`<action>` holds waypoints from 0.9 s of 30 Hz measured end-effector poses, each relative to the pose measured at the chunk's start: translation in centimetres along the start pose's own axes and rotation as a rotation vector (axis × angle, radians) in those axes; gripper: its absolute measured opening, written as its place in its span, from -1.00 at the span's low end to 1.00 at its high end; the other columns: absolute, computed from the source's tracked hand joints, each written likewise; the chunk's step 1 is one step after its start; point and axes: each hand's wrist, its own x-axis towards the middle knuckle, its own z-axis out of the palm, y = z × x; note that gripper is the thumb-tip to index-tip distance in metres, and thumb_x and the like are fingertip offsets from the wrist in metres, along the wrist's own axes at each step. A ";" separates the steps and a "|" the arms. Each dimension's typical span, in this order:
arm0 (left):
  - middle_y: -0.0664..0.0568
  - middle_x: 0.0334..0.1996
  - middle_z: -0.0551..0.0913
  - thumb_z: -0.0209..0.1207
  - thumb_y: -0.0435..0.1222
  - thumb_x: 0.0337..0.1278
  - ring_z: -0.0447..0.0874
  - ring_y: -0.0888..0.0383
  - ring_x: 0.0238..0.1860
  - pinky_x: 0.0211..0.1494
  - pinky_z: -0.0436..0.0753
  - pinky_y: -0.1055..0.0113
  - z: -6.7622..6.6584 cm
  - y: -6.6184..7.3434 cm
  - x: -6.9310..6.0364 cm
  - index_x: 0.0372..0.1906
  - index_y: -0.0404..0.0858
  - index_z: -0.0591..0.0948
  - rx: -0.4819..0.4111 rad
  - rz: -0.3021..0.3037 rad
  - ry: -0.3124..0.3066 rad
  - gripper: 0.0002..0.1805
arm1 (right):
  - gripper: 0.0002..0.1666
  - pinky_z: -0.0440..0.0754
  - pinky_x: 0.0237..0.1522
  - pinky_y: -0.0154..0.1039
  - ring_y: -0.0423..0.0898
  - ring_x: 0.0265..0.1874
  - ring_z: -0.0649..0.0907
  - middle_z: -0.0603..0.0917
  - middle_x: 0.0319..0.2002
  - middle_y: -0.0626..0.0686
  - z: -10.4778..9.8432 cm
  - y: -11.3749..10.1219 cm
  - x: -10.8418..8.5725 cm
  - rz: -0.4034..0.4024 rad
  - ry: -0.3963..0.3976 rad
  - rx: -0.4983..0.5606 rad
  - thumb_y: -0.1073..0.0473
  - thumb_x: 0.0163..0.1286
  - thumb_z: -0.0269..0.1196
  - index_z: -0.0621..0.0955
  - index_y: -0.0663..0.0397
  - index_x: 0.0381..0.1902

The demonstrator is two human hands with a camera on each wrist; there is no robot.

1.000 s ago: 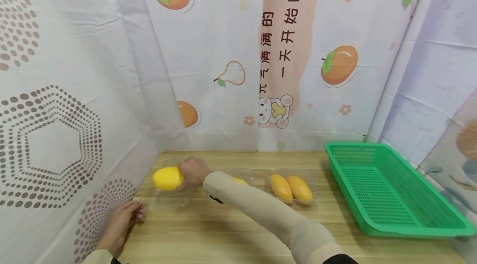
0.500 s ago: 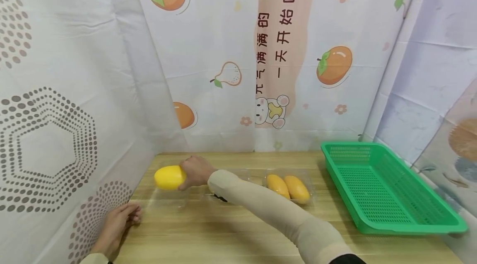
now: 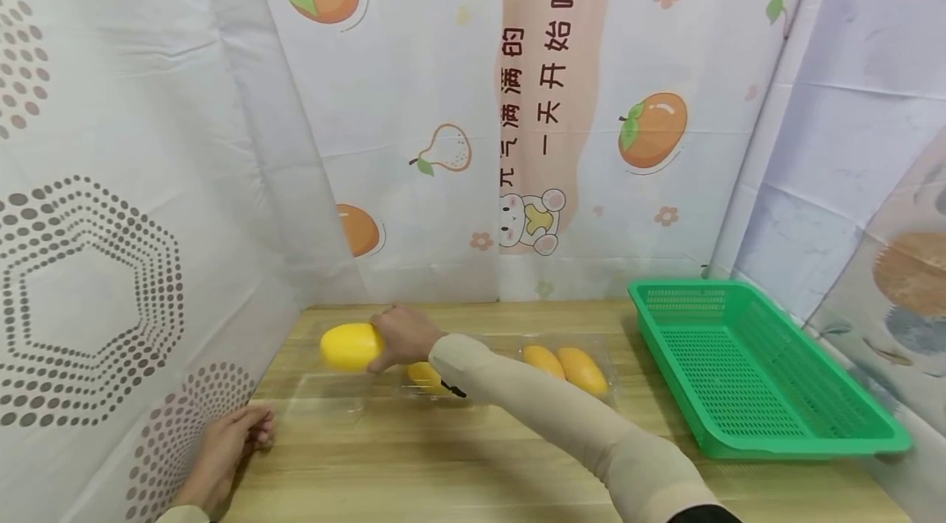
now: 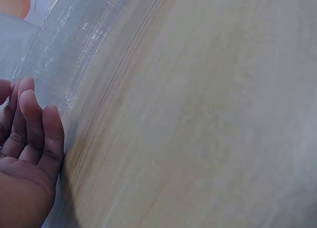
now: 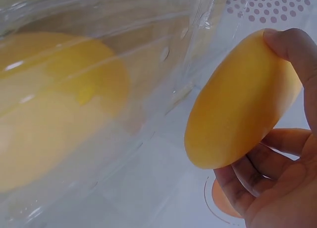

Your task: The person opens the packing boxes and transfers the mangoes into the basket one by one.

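Observation:
My right hand [image 3: 405, 336] grips a yellow mango [image 3: 349, 347] by one end, above the back of the left clear plastic box [image 3: 325, 404]. In the right wrist view, thumb and fingers pinch this mango [image 5: 237, 104] from opposite sides. Close to it is the middle clear box [image 5: 173, 54], with another mango [image 5: 54, 109] inside. My forearm partly covers that middle box in the head view, where a bit of its mango [image 3: 423, 375] shows. My left hand [image 3: 229, 449] rests at the table's left side with fingers loosely curled, holding nothing, near the left box.
A third clear box [image 3: 612, 400] holds two mangoes [image 3: 584, 371] farther right. A green perforated basket [image 3: 798, 447] stands at the right side of the wooden table [image 3: 384, 465]. Printed curtains [image 3: 414, 252] hang behind and on both sides.
My right hand has moved to the right with the mango, from over the left box toward the middle one. The left hand stays in place. The head view has turned slightly right.

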 end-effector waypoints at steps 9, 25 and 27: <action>0.06 -0.38 0.71 0.06 -0.31 0.55 0.66 0.19 -0.38 -0.26 0.70 0.32 -0.1 -0.2 0.1 -0.10 -0.46 0.69 -0.017 0.000 -0.017 -0.71 | -0.38 0.44 -0.25 -0.36 -0.24 -0.36 0.50 0.61 -0.38 -0.23 -0.6 1.3 -1.0 0.017 0.015 0.038 -0.32 0.09 0.53 0.66 -0.05 -0.09; 0.09 -0.40 0.72 0.06 -0.31 0.56 0.66 0.20 -0.41 -0.26 0.72 0.30 -0.3 -0.3 0.6 -0.12 -0.41 0.72 -0.051 -0.021 -0.056 -0.71 | -0.28 0.49 -0.22 -0.33 -0.20 -0.28 0.52 0.67 -0.30 -0.18 -1.5 4.7 -4.1 0.089 0.026 0.091 -0.28 0.09 0.55 0.68 0.02 0.07; 0.09 -0.40 0.72 0.06 -0.30 0.56 0.66 0.20 -0.41 -0.26 0.72 0.30 -0.3 -0.2 0.6 -0.13 -0.40 0.72 -0.055 -0.024 -0.059 -0.71 | -0.24 0.50 -0.15 -0.31 -0.19 -0.24 0.54 0.68 -0.26 -0.18 -1.6 5.0 -4.5 0.093 0.030 0.077 -0.30 0.09 0.54 0.68 0.02 0.13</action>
